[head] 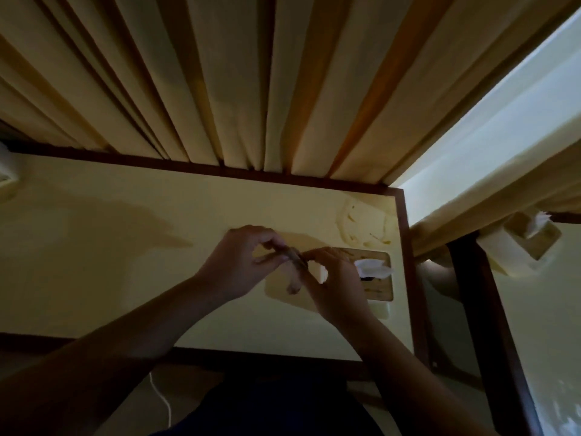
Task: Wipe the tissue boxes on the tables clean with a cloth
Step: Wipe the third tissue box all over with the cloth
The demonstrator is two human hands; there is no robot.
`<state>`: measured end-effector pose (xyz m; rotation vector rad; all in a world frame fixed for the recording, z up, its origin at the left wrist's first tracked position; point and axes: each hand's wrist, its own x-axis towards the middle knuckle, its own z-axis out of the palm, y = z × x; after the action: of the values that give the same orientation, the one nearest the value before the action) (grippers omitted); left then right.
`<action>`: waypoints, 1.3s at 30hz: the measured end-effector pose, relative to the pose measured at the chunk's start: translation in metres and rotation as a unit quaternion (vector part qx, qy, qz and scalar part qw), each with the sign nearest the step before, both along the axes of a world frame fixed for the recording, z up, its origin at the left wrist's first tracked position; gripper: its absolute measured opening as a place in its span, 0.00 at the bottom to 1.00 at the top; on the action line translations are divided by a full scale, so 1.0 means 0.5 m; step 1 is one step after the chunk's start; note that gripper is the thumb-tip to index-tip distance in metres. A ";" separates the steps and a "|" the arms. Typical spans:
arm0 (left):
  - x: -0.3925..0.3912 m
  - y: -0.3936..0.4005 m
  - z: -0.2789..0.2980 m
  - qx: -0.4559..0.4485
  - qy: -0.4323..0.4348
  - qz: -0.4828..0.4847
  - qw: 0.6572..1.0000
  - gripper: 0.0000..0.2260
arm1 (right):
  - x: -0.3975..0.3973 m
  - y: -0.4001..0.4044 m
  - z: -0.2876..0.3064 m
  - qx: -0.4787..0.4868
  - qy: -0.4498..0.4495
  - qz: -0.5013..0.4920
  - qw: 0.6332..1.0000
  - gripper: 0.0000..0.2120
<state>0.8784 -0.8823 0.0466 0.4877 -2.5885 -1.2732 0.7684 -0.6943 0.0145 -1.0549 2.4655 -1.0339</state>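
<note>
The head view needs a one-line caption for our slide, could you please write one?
Both hands pinch a small cloth above a tissue box on a cream table by the curtains.

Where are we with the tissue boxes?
Nothing shows as finished. Both hands, left and right, pinch a small dark cloth above the near tissue box, not yet wiping it. A second box on the next table is untouched.

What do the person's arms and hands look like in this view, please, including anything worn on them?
Both forearms are bare, with no sleeves showing up to the frame's edge. The left hand and right hand wear no gloves; no watch or bracelet shows at either wrist. The dim light hides finer detail such as rings.
</note>
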 end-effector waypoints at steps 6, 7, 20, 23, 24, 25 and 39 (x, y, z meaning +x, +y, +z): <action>-0.053 0.189 -0.014 0.072 -0.053 0.062 0.994 0.04 | -0.070 0.201 0.013 0.026 -0.060 0.026 0.998 0.08; -0.062 0.227 -0.026 0.088 -0.062 0.080 0.991 0.04 | -0.085 0.235 0.010 0.035 -0.070 0.034 0.996 0.07; -0.229 0.483 -0.153 0.180 -0.205 0.276 0.922 0.04 | -0.243 0.398 -0.089 0.153 -0.067 -0.046 0.985 0.10; -0.247 0.490 -0.186 0.124 -0.221 0.254 0.933 0.04 | -0.249 0.382 -0.107 0.191 -0.046 -0.044 0.979 0.12; -0.252 0.492 -0.195 0.106 -0.223 0.248 0.937 0.04 | -0.248 0.380 -0.112 0.198 -0.030 -0.039 0.979 0.15; -0.255 0.493 -0.201 0.090 -0.224 0.244 0.939 0.04 | -0.247 0.379 -0.120 0.202 0.001 -0.029 0.979 0.19; -0.212 0.384 -0.179 -0.221 -0.094 0.117 0.964 0.21 | -0.245 0.357 -0.122 0.216 0.186 0.111 0.952 0.08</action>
<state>0.7722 -0.6901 -0.0429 0.8219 -2.7475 -0.5727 0.6459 -0.5158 -0.0465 -1.4244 2.5938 -0.2186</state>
